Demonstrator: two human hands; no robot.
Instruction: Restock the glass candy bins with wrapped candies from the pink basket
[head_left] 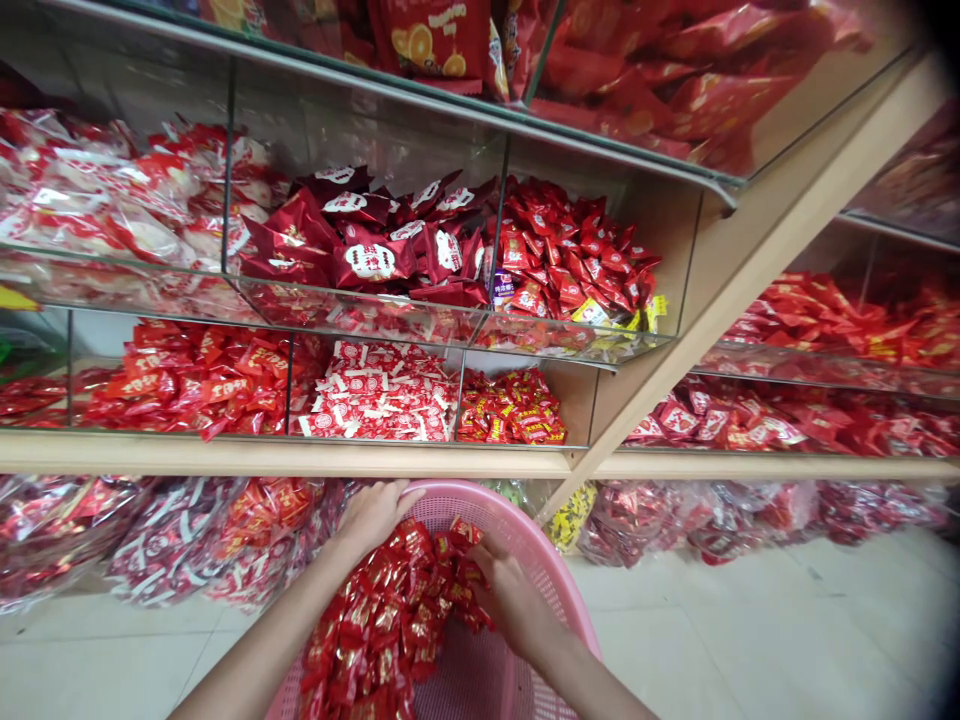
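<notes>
A pink plastic basket [551, 570] stands low in front of the shelves, with many red wrapped candies [382, 620] heaped on its left side. My left hand [377, 515] is closed over the basket's far rim, gripping it. Inside the basket, my right hand [510, 590] presses against the right edge of the candy heap, its fingers curled and partly hidden by red packets. Part of the basket's pink floor shows below my right hand.
Shelves with glass dividers [504, 230] hold red and white packets. A wooden ledge [285, 457] runs just beyond the basket, and a slanting wooden post [720, 330] rises to the right. Clear bags of candies [180, 540] lie beneath the ledge on pale floor tiles [697, 640].
</notes>
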